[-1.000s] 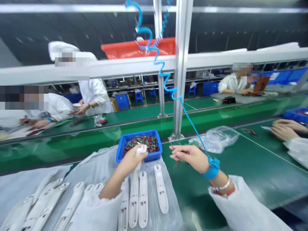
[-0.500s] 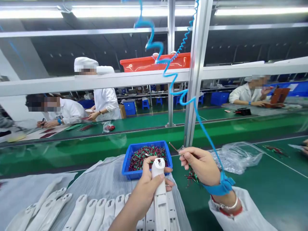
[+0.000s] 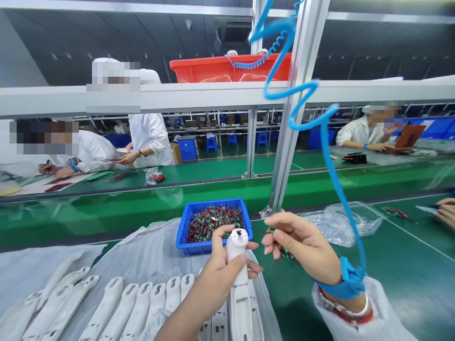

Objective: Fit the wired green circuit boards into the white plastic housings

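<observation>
- Centrally, low in the frame, the left hand (image 3: 220, 274) is wrapped around a white housing (image 3: 241, 290), thumb across its front, the holed end tilted up.
- Just right of the frame's middle, the right hand (image 3: 305, 244) pinches a small wired part (image 3: 271, 229) between thumb and fingers; its thin dark-red wire points left towards the holed end, though whether it touches cannot be told.
- Behind the left hand, at the lower middle, a blue bin (image 3: 182, 237) holds a heap of red-and-green wired pieces (image 3: 213, 222).
- Below and behind the right hand, a loose pile (image 3: 288, 255) of similar pieces lies on the green tabletop (image 3: 401, 279).
- Across the lower left, more white housings (image 3: 133, 308) lie side by side on a pale sheet (image 3: 142, 244).
- Around the right wrist sits a blue strap (image 3: 343, 279), joined to a coiled blue cord (image 3: 334, 175) that climbs to the top of the frame.
- Right of centre, a clear plastic bag (image 3: 351, 220) lies crumpled.
- At the right edge, part of a co-worker's hand (image 3: 448, 213) shows.
- Upper middle, a red tub (image 3: 231, 70) sits behind the pale rail (image 3: 213, 97).
</observation>
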A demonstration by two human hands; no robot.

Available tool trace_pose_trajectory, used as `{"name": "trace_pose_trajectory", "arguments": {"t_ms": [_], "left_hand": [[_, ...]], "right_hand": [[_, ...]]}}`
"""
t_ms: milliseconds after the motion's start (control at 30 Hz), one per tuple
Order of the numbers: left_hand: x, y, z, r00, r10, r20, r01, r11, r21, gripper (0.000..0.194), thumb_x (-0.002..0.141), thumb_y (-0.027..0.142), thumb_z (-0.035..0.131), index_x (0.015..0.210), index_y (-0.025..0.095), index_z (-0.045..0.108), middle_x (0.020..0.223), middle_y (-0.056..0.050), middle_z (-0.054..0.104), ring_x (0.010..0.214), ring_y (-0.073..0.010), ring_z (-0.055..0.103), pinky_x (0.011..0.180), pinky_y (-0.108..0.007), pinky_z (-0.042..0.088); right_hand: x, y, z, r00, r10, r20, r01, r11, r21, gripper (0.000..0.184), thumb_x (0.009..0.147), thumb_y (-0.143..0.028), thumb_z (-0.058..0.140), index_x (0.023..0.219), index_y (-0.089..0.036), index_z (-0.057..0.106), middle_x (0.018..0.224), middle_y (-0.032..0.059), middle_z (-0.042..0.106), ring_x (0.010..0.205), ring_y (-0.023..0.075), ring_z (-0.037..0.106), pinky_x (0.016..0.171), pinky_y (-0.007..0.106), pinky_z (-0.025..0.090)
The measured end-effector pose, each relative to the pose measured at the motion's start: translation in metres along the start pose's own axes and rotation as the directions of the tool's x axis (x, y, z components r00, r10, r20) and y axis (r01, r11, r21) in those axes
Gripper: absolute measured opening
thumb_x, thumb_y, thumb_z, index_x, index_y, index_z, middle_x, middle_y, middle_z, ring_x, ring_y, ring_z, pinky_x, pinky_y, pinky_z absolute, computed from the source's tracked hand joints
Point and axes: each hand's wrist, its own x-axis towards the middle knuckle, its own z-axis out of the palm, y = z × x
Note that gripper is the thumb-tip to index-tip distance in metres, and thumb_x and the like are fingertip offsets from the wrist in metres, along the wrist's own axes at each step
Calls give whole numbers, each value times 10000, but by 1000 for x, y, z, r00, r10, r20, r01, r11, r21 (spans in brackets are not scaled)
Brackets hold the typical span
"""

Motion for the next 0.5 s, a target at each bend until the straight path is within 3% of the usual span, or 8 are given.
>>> {"name": "trace_pose_trajectory", "arguments": {"t_ms": [100, 167, 300, 367, 500], "left_hand": [[-2, 1, 1, 1000, 16, -18, -17, 1000, -16, 465, 834, 235, 531, 1147, 281, 191, 1061, -79, 596, 735, -165, 653, 753, -391, 504], [-3, 1, 2, 999, 27, -26, -27, 1000, 1, 446, 837, 226, 523, 1138, 280, 198, 1052, -69, 590, 724, -154, 651, 755, -379, 504], [-3, 0, 5, 998, 47, -52, -45, 998, 45, 403, 848, 213, 488, 1121, 274, 197, 1045, -65, 575, 724, -150, 649, 763, -383, 504], [-1, -2, 5, 998, 43, -53, -41, 998, 51, 403, 849, 204, 480, 1121, 274, 191, 1037, -61, 568, 716, -147, 649, 754, -382, 505], [0, -9, 4, 999, 36, 17, -37, 999, 27, 428, 834, 196, 511, 1116, 276, 199, 1034, -55, 555, 720, -155, 657, 739, -389, 508]], "right_hand": [[-1, -3, -1, 1000, -6, 21, 8, 995, -101, 159, 875, -281, 505, 1018, -231, 555, 830, 48, 689, 634, 122, 650, 577, 248, 555], [0, -4, -2, 998, -39, -53, 26, 974, -226, 135, 849, -284, 546, 964, -217, 564, 770, 44, 687, 609, 136, 648, 543, 248, 548], [1, 0, -3, 928, -312, -203, 158, 824, -544, 72, 801, -268, 607, 755, -213, 599, 643, 8, 630, 569, 129, 616, 518, 234, 517], [1, 4, -1, 886, -395, -243, 191, 788, -586, 33, 817, -226, 584, 794, -228, 608, 665, -1, 635, 587, 124, 620, 520, 226, 521], [-2, 10, 10, 848, -450, -280, 191, 752, -631, 199, 824, -143, 564, 985, -254, 598, 785, 1, 690, 663, 133, 665, 607, 247, 568]]}}
